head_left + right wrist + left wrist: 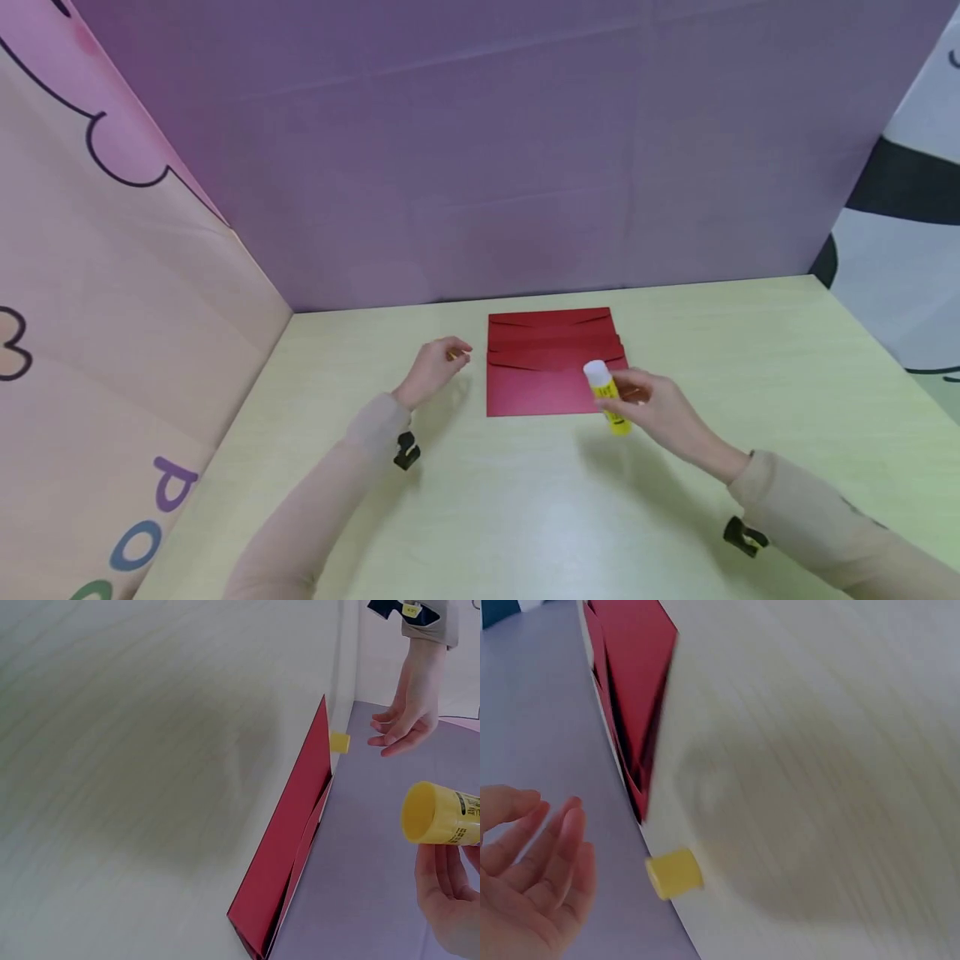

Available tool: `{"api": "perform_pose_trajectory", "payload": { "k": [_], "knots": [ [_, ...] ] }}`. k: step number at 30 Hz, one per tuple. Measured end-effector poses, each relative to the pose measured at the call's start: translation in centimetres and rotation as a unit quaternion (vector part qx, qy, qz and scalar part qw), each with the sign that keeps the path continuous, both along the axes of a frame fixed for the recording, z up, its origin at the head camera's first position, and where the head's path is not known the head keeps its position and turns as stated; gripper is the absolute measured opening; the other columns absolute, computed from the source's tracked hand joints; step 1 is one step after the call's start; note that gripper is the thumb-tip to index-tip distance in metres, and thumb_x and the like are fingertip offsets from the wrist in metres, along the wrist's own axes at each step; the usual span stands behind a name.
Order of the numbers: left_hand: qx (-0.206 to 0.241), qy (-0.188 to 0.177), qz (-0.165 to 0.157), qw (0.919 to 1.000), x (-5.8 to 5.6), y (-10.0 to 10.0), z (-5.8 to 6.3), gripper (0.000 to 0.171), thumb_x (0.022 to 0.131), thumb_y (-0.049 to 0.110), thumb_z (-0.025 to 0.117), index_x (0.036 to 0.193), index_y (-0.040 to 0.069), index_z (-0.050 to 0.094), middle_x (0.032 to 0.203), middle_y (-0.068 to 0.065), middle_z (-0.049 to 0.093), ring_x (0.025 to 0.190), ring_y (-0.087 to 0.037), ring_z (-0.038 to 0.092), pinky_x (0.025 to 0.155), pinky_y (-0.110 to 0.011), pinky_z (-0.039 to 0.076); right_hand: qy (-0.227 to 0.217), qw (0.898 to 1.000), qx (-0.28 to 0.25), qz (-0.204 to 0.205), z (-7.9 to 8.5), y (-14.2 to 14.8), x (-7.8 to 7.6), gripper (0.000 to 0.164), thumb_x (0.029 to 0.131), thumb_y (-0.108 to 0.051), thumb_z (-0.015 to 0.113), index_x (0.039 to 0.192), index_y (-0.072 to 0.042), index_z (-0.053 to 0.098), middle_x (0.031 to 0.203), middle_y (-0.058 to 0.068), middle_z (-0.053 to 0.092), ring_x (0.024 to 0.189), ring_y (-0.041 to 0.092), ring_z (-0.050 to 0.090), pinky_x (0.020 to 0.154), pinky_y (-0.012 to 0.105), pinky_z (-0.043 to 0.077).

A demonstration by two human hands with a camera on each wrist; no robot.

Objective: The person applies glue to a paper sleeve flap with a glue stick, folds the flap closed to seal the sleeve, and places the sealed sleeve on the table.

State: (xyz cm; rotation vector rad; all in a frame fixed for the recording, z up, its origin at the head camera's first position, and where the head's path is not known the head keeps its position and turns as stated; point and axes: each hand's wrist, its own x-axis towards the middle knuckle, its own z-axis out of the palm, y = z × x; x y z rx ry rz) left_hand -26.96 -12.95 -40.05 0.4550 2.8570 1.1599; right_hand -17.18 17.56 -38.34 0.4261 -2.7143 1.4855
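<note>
My right hand (660,408) holds a glue stick (617,408) between thumb and fingers, tilted over the near right corner of the red envelopes. Its body is yellow and its upper end white; the right wrist view shows the round yellow bottom. Two or so red envelopes (543,387) overlap flat on the table, flaps toward the back. Left of them, my left hand (435,371) hovers with loosely bent fingers, holding nothing. Close to its fingertips a small yellow cap (675,874) stands on the table, apart from the hand and mostly hidden by it in the head view.
The pale wood-grain table (510,517) ends at a purple backdrop (480,167). A printed panel (135,333) borders the left side, and a black-and-white one (900,250) the right. Both sleeves carry a dark strap piece at the wrist.
</note>
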Motion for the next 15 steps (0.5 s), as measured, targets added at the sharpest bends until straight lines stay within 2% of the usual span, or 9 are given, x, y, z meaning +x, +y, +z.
{"api": "perform_pose_trajectory", "payload": {
  "k": [2,5,8,11,15],
  "knots": [
    [-0.024,0.028,0.004,0.9993,-0.6,-0.5,-0.3,0.019,0.085,0.005,0.056,0.101,-0.003,0.062,0.091,-0.010,0.063,0.078,-0.020,0.057,0.067,-0.027,0.049,0.055,0.998,0.016,0.007,-0.3,0.1,-0.1,0.038,0.074,-0.016,0.071,0.106,0.001,0.061,0.087,0.006,0.060,0.073,0.015,0.055,0.062,0.023,0.050],
    [-0.053,0.069,0.013,0.9961,-1.5,-1.0,-0.7,0.018,0.083,0.006,0.059,0.099,-0.002,0.063,0.090,-0.011,0.064,0.078,-0.022,0.057,0.070,-0.030,0.048,0.137,0.990,0.042,0.011,-0.7,0.3,-0.3,0.032,0.069,-0.009,0.075,0.098,0.000,0.064,0.075,-0.003,0.054,0.066,0.009,0.051,0.060,0.023,0.049],
    [-0.077,0.102,0.013,0.9917,-1.9,-1.4,-1.0,0.019,0.081,0.005,0.062,0.098,-0.003,0.063,0.092,-0.014,0.063,0.086,-0.027,0.056,0.076,-0.035,0.046,0.187,0.981,0.052,0.012,-0.9,0.4,-0.3,0.031,0.065,-0.005,0.076,0.093,0.000,0.065,0.070,-0.006,0.049,0.064,0.006,0.046,0.056,0.023,0.047],
    [-0.096,0.103,0.006,0.9899,-2.3,-1.6,-1.4,0.021,0.081,0.003,0.061,0.100,-0.005,0.062,0.100,-0.018,0.060,0.096,-0.031,0.053,0.085,-0.039,0.043,0.214,0.975,0.059,0.013,-1.2,0.4,-0.4,0.030,0.062,-0.002,0.077,0.089,0.000,0.065,0.069,-0.007,0.046,0.064,0.006,0.044,0.051,0.020,0.043],
    [-0.114,0.071,-0.008,0.9909,-2.8,-1.7,-2.0,0.026,0.084,0.002,0.057,0.107,-0.007,0.058,0.110,-0.020,0.055,0.105,-0.032,0.049,0.092,-0.039,0.039,0.227,0.971,0.069,0.013,-1.4,0.5,-0.4,0.030,0.061,-0.002,0.078,0.088,0.000,0.065,0.069,-0.007,0.047,0.064,0.007,0.043,0.049,0.018,0.040]
  ]
}}
